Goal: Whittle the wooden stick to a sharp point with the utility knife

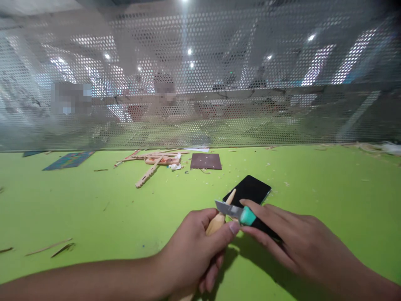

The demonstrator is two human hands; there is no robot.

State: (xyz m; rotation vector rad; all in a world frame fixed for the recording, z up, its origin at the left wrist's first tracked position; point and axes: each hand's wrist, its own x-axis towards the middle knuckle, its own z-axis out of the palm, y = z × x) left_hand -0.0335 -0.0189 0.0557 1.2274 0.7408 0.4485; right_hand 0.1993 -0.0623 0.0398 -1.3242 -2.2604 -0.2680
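My left hand [200,242] is closed around a pale piece of carved wood [215,224], whose narrow pointed tip sticks out beyond the fingers. In my right hand [291,238] is a utility knife [248,215] with a black and turquoise handle. Its metal blade lies across the wood just below the tip, close to my left thumb. Most of the wood's lower part is hidden by my left palm. Behind the tip, a black smartphone [255,188] lies flat on the green table [125,225].
Carved wooden sticks [150,172] lie in a pile near the perforated metal screen [200,104] at the back. Beside them is a brown square sheet [206,161]. A patterned card [69,160] lies far left. Wood shavings [62,249] are scattered about. People show dimly behind the screen.
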